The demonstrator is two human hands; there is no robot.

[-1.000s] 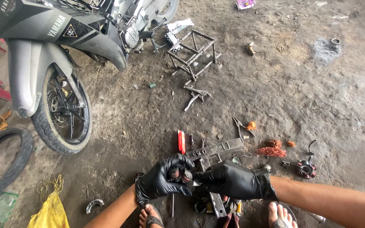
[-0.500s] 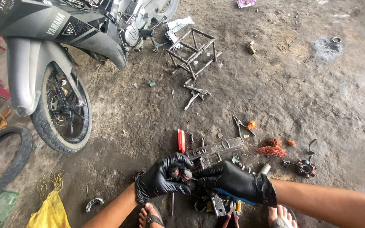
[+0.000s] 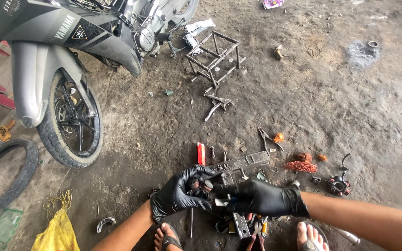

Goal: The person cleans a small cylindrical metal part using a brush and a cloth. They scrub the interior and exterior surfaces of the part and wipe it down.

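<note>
Low over the oily concrete floor (image 3: pixel 331 102), between the person's sandalled feet, both black-gloved hands meet on one small part. The left hand (image 3: pixel 177 195) is curled shut around a small dark component (image 3: pixel 201 185) with copper-coloured bits showing between the fingers, while the right hand (image 3: pixel 259 197) pinches in at it from the side, fingers closed at its edge; whether they grip a tool or the part itself, the picture does not show. Just beyond the knuckles lies a grey metal bar (image 3: pixel 243 163), a red-handled tool (image 3: pixel 201 153) beside it, and to the right a tuft of copper wire (image 3: pixel 301 166) and a small round part (image 3: pixel 338 185). Pliers (image 3: pixel 257 231) rest near the toes. A grey motorbike (image 3: pixel 61 56) stands well apart, upper left. The risk, judging from here: greasy gloves and a tiny piece held above a littered floor, so a slip could drop it among the scraps, or it could land on bare toes in open sandals.
</note>
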